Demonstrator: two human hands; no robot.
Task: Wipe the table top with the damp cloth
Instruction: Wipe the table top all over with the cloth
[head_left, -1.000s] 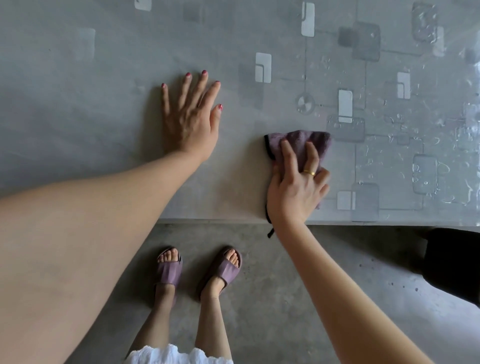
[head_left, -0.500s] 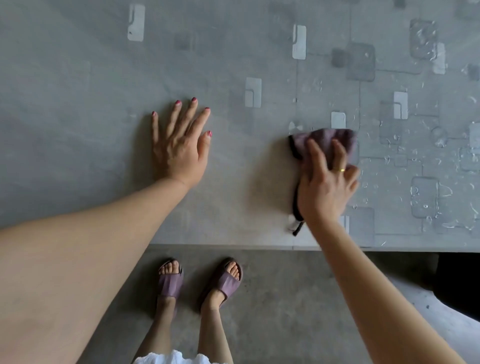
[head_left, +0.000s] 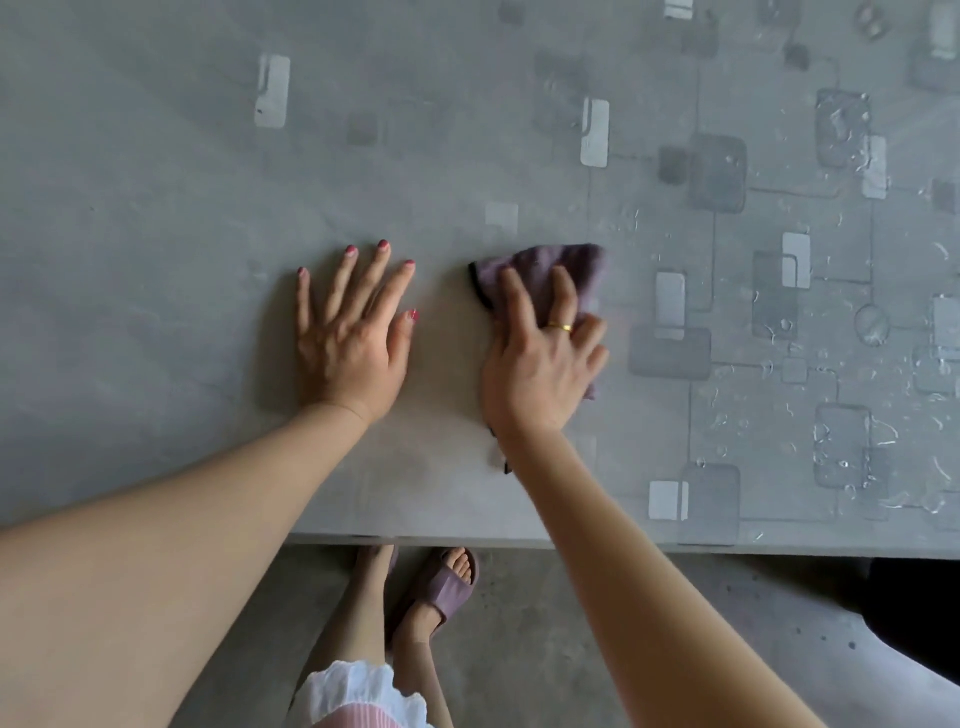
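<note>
The grey table top (head_left: 156, 208) has a printed pattern of squares and fills the upper part of the view. A purple damp cloth (head_left: 545, 262) with a dark edge lies bunched on it near the middle. My right hand (head_left: 540, 364), with a gold ring, presses down on the cloth with its fingers laid over it. My left hand (head_left: 353, 343) rests flat on the bare table just left of the cloth, fingers spread. A narrow gap separates the two hands.
Water droplets and streaks (head_left: 841, 457) cover the right part of the table. The table's front edge (head_left: 623, 543) runs across below my hands. Below it are the concrete floor (head_left: 571, 649), my sandalled feet, and a dark object (head_left: 914, 613) at the lower right.
My right hand first slid the cloth to the right, then swept it back left, close to my left hand. The left hand stayed flat on the table.
</note>
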